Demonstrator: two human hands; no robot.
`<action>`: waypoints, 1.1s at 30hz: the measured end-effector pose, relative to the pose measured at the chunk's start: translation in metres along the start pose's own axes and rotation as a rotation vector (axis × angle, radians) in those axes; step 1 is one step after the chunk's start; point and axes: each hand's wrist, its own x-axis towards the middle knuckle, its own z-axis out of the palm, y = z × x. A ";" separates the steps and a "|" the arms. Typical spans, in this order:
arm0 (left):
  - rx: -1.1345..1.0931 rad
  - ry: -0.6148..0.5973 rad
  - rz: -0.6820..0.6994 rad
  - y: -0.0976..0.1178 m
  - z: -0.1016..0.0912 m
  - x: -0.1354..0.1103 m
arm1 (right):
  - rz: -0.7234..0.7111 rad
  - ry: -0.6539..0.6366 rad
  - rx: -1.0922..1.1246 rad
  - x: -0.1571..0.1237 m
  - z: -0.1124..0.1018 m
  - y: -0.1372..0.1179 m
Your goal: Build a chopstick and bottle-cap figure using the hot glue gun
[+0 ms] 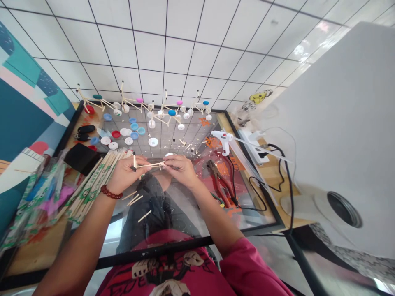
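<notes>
Left hand: my left hand, with a bracelet of red-brown round beads on the wrist, pinches a small frame of thin pale wooden sticks; one black-tipped stick stands up beside its fingers.
Right hand: my right hand pinches the other end of this same frame, so the frame is between my two hands, which are near each other.
Loose sticks: several short pale wooden sticks lie on my side of the left hand.
Wrapped sticks: to the left of my left hand are wooden sticks in green-printed clear wrappers.
Pliers: to the right of my right hand lie metal pliers with red handles.
Glue gun: beyond them is a white glue gun.
Caps: farther than my hands lie round plastic caps in blue, red and white.
Far edge: farthest away stand stick frames with coloured caps.
</notes>
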 end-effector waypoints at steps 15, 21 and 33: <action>-0.002 -0.009 -0.090 0.006 0.002 -0.001 | 0.238 0.022 0.277 0.003 0.000 -0.008; -0.002 0.008 -0.088 0.005 0.003 -0.001 | 0.245 0.034 0.317 0.003 0.000 -0.008; -0.016 0.018 -0.108 0.006 0.004 -0.002 | 0.298 0.026 0.325 0.003 0.000 -0.012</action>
